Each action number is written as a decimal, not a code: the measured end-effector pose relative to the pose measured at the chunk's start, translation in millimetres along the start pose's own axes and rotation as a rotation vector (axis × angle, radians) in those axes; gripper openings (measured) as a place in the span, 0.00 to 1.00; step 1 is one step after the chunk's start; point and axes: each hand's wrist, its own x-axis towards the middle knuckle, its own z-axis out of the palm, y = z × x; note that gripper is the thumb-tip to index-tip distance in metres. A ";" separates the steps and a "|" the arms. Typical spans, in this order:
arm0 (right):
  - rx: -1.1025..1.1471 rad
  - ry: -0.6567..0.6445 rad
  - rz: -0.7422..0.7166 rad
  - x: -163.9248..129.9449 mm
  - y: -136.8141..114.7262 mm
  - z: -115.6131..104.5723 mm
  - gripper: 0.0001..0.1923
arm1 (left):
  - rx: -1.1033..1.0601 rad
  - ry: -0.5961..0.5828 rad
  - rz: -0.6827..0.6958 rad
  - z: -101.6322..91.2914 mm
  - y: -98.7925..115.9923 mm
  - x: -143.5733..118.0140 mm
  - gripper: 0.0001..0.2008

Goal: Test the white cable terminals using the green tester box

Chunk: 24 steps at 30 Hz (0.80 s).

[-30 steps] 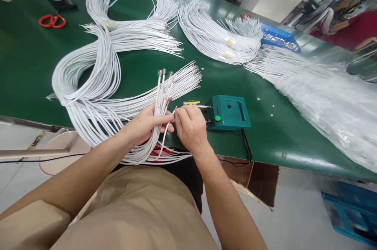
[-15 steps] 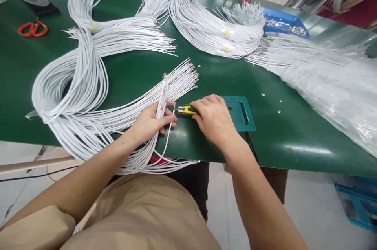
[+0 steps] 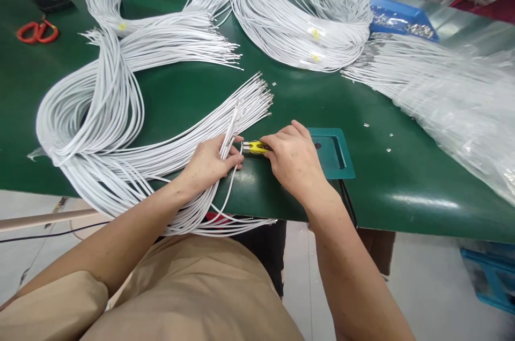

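1. A small bunch of white wires point(image 3: 225, 145) is clasped in the left hand point(image 3: 209, 164), its fingers closed round the strands just below their metal-tipped ends, close to the near edge of the green worktop point(image 3: 181, 94).
2. A yellow-marked probe point(image 3: 254, 147) is pinched by the right hand point(image 3: 295, 158), fingers closed on it, with its tip brought against the end of one wire held out by the left thumb.
3. Compared with a second ago, the right hand has been shifted from the loose wire end to the probe, which then lay beside the teal tester box point(image 3: 333, 150); the bunch, then held upright, has been lowered flat toward the worktop.
4. This is judged to mean that one wire has been singled out and is now being touched by the probe, so a check of that wire seems to be in hand.
5. The remaining wires lie fanned out in large white bundles point(image 3: 96, 110) on the left and further bundles point(image 3: 289, 35) behind, with a blue tray point(image 3: 396, 11) and red scissors point(image 3: 36, 32) well apart.
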 end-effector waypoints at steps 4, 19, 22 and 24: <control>0.117 0.176 0.077 -7.9 -15.2 -7.5 0.12 | -0.077 -0.027 -0.031 -2.0 3.4 -0.6 0.22; 0.062 -0.150 -0.281 -50.7 -118.3 13.1 0.10 | -0.344 -0.077 -0.012 -24.4 2.9 -27.2 0.19; 0.148 -0.326 -0.204 -56.2 -124.0 3.3 0.07 | -0.401 -0.092 -0.038 -27.9 -2.3 -36.3 0.20; 0.224 -0.360 -0.080 -54.5 -119.5 -5.2 0.06 | -0.405 -0.097 -0.037 -30.5 -4.7 -42.4 0.21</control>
